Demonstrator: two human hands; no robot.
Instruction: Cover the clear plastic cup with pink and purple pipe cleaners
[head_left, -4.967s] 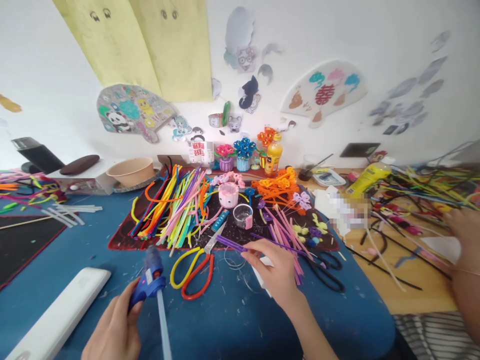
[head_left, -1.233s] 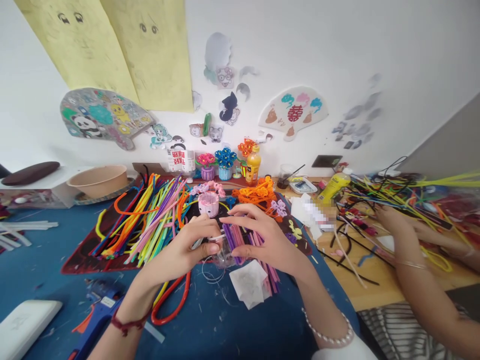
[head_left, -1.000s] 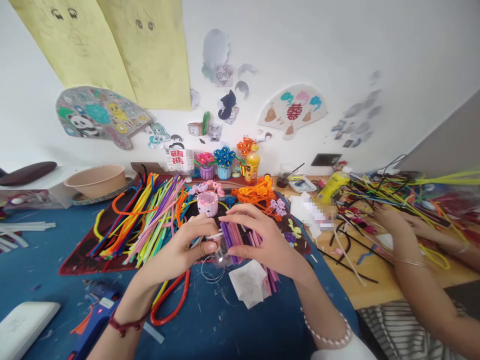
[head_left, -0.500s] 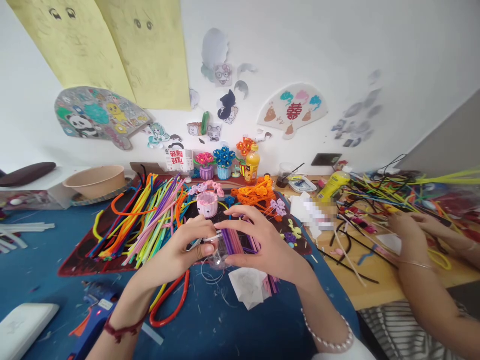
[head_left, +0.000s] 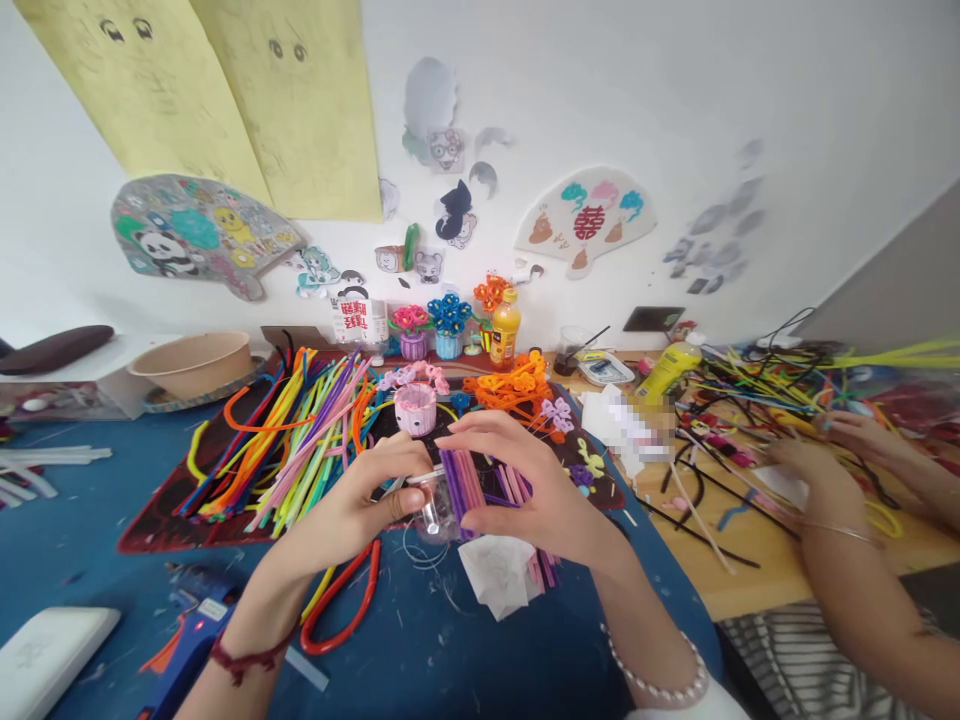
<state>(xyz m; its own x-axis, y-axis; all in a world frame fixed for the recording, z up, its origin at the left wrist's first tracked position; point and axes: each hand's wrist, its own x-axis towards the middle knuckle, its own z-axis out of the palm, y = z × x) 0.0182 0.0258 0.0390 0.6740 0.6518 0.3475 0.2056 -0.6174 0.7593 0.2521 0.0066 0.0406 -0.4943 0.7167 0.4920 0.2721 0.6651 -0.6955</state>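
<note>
My left hand is closed on a small clear plastic cup, thumb against its side. My right hand curls over the cup from the right and presses purple pipe cleaners against it. Both hands hover just above the black mat. A white crumpled paper scrap lies below my right hand. Red-and-yellow handled scissors lie under my left wrist.
A blue glue gun lies at lower left beside a white box. Several coloured pipe cleaners fan over the mat, with a pink pot and orange flowers behind. Another person's hands work at the right.
Five seconds ago my left hand held the glue gun, which now lies on the table. Over the last second both hands stay on the cup, my right fingers shifting slightly on the purple stems.
</note>
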